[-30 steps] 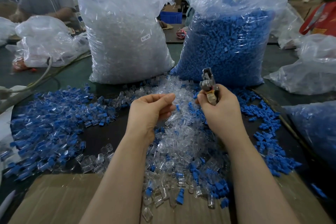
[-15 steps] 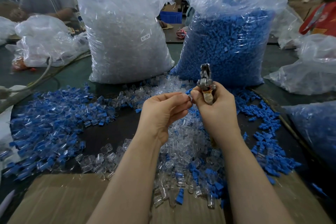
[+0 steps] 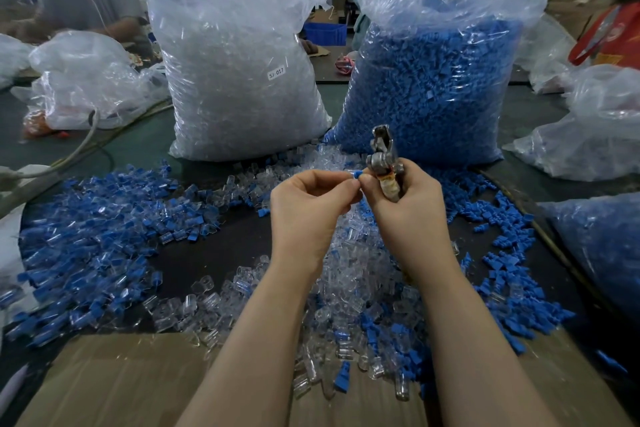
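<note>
My left hand (image 3: 310, 204) is raised over the table with its fingertips pinching a small clear part with a blue plug (image 3: 355, 174). My right hand (image 3: 407, 208) meets it at the fingertips, touching the same small part, and grips a metal plier-like tool (image 3: 382, 158) that points upward. Below the hands lies a heap of clear plastic caps (image 3: 349, 274) mixed with blue plugs. A spread of assembled blue-and-clear pieces (image 3: 93, 239) covers the table's left side.
Two big plastic bags stand behind the hands: clear parts (image 3: 235, 80) on the left, blue parts (image 3: 429, 97) on the right. More bags (image 3: 595, 135) sit at the right and left. Cardboard (image 3: 114, 381) lies along the near edge. A person works at the far left.
My left hand rose from the clear pile and moved right until its fingertips met my right hand. The right hand with the tool lifted slightly; a blue piece now shows between the fingertips.
</note>
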The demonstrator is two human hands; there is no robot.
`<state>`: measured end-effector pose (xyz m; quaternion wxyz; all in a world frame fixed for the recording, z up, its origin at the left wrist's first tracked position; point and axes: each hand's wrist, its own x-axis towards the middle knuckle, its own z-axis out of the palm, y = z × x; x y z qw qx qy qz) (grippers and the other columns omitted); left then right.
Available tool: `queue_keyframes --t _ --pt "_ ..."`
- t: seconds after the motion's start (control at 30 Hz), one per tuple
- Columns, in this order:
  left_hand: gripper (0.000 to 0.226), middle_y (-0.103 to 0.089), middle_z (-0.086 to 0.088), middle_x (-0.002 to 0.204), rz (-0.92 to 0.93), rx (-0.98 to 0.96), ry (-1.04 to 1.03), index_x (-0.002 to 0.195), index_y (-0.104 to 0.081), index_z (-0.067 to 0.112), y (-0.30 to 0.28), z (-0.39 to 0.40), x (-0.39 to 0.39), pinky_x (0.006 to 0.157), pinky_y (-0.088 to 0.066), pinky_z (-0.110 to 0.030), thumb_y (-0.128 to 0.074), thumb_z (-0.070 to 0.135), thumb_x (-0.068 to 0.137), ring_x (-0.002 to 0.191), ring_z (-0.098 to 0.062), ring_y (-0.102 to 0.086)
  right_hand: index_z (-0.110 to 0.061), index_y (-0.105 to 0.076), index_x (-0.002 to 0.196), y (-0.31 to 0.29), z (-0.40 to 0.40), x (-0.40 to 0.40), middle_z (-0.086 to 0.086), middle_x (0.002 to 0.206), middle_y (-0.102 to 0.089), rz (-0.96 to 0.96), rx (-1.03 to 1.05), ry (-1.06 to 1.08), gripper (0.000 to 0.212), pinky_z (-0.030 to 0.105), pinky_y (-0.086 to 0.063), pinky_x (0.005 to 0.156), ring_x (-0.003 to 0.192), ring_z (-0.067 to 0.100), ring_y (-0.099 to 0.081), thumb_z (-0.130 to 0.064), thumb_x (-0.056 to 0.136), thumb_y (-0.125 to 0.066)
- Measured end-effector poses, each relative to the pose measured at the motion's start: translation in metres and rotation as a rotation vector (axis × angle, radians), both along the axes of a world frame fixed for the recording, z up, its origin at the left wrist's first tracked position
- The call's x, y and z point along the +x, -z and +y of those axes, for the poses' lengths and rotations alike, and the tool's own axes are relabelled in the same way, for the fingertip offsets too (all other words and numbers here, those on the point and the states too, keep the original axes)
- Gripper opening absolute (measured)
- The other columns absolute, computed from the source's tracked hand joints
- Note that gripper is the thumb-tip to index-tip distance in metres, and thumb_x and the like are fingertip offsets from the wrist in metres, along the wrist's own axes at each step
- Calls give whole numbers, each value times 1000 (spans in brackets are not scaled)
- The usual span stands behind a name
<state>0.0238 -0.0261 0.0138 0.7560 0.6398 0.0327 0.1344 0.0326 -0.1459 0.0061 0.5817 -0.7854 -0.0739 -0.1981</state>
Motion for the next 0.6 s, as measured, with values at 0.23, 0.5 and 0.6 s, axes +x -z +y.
queue_keyframes --t 0.23,0.5,0.6 --pt "7 -74 -2 68 -52 84 -51 79 -72 9 4 1 3 62 -52 -16 -77 5 81 66 -10 -71 -27 -68 88 -1 -6 1 -5 79 -68 71 -7 -88 13 47 -55 75 75 21 -62 -16 91 -64" --pt "12 -72 1 68 -124 41 -32 79 -68 11 3 5 3 65 -53 -16 -73 1 84 67 -11 -71 -14 -66 93 -1 -24 4 7 84 -68 212 -207 -183 6 50 -51 79 85 32 -62 -18 88 -65" --pt "13 -73 1 70 -154 55 -15 79 -68 12 3 6 3 67 -54 -17 -72 0 84 69 -12 -71 -9 -63 97 -2 -22 3 11 86 -68 212 -282 -210 16 53 -51 81 86 34 -61 -22 89 -66"
